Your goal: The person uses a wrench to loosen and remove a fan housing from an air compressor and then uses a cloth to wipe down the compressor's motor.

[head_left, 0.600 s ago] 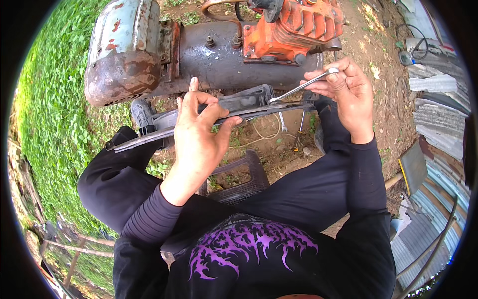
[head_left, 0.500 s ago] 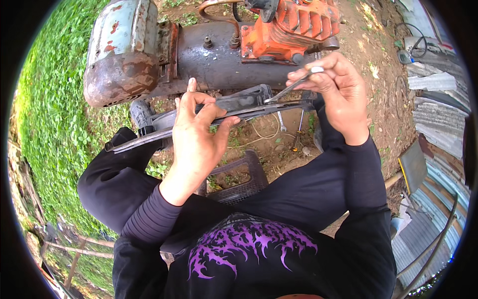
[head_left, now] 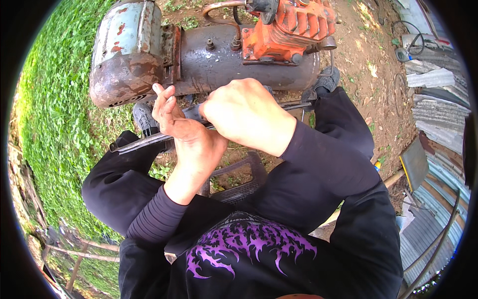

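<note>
A long, narrow, dark grooved piece [head_left: 142, 142] lies slantwise across my lap, its ends jutting out left and right. My left hand [head_left: 186, 137] is around its middle, fingertips raised beyond it. Right beside that, my right hand [head_left: 251, 114] is closed in a fist, back of the hand up, over the piece. Its fingers are hidden, so what it grips cannot be seen. Just beyond both hands lies an air compressor with a dark tank [head_left: 214, 72], a grey-blue rusty motor [head_left: 128, 55] and an orange finned pump [head_left: 281, 35].
My shoes [head_left: 143, 117] stand at either side near the tank. Between my legs is a dark plastic frame [head_left: 258, 172]. Green plants [head_left: 55, 129] grow at the left. Corrugated sheets [head_left: 438, 109] and a dark panel [head_left: 414, 166] lie at the right.
My right hand, earlier held up at the right with a thin metal tool, has moved left and down beside my left hand. The tool is now hidden from view.
</note>
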Tool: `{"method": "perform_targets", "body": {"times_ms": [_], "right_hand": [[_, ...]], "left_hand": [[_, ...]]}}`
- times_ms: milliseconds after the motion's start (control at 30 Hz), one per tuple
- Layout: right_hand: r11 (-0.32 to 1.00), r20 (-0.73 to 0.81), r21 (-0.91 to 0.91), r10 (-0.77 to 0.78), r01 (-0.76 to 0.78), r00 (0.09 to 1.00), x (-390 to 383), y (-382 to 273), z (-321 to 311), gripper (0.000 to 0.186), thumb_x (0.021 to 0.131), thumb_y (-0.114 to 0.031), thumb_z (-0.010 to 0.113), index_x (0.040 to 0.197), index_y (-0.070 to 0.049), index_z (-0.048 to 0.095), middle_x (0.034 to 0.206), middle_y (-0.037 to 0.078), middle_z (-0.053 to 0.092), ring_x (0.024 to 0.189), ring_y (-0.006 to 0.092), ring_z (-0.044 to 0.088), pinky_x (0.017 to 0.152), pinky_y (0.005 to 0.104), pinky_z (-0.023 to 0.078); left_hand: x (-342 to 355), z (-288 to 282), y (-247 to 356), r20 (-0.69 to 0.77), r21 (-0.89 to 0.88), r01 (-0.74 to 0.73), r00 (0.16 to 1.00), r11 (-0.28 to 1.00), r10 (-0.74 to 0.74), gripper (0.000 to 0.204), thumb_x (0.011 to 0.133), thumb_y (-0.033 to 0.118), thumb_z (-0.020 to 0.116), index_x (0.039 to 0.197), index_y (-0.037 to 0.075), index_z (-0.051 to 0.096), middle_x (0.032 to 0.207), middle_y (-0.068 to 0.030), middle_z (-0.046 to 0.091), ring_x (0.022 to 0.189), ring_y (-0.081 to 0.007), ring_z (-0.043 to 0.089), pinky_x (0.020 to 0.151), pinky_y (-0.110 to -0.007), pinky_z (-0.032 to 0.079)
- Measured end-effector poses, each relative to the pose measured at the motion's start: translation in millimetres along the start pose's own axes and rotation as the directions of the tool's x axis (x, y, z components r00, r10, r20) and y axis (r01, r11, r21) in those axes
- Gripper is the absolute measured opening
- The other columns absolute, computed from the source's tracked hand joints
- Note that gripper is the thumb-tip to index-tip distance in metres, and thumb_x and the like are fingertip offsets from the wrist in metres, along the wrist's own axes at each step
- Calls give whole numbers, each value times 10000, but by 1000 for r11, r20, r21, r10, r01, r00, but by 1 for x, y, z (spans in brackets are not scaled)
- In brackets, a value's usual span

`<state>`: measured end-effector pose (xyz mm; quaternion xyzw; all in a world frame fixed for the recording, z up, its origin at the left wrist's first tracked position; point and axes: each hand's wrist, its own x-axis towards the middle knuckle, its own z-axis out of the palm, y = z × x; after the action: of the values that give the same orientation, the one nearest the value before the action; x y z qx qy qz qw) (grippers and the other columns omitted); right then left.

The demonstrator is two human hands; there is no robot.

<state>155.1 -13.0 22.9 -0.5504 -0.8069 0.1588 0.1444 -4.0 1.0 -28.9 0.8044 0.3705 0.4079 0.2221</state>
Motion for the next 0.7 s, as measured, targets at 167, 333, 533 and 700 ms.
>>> {"method": "perform_targets", "body": {"times_ms": [167, 333, 533, 700], "right_hand": [[950, -186, 290, 170, -111, 968, -5, 8, -24, 56, 929, -93, 678, 972, -94, 713, 886, 83, 765, 806, 273, 766, 681, 375, 602], [501, -211, 863, 466, -59, 859, -51, 53, -55, 101, 1061, 24, 523, 1140, -3, 581, 1059, 149, 748, 980, 220, 763, 846, 328, 620], [315, -143, 947, 580, -59, 802, -117, 96, -48, 70, 1099, -9, 466, 1166, -29, 476, 1120, 249, 726, 1069, 364, 752, 946, 420, 642], [206, -96, 978, 620, -43, 779, -133, 106, -37, 45, 1115, -65, 482, 1144, -38, 458, 1158, 269, 716, 1118, 386, 736, 977, 433, 636]], "left_hand": [[3, -6, 4, 75, 59, -1, 997, 998, -3, 1110, 565, -24, 934, 1447, 11, 261, 1346, -246, 340, 1452, -563, 300, 1232, -723, 225], [11, -17, 19, 334, 155, 100, 931, 983, -147, 454, 724, 106, 942, 1113, 59, 712, 1301, -187, 515, 1466, -511, 405, 1170, -606, 409], [10, -15, 19, 341, 127, 145, 922, 981, -180, 249, 727, 120, 941, 901, 60, 774, 1158, -141, 631, 1420, -471, 506, 1077, -541, 505], [12, -12, 19, 340, 134, 130, 925, 982, -169, 261, 715, 106, 946, 901, 52, 771, 1140, -131, 640, 1399, -469, 532, 1075, -541, 505]]}}
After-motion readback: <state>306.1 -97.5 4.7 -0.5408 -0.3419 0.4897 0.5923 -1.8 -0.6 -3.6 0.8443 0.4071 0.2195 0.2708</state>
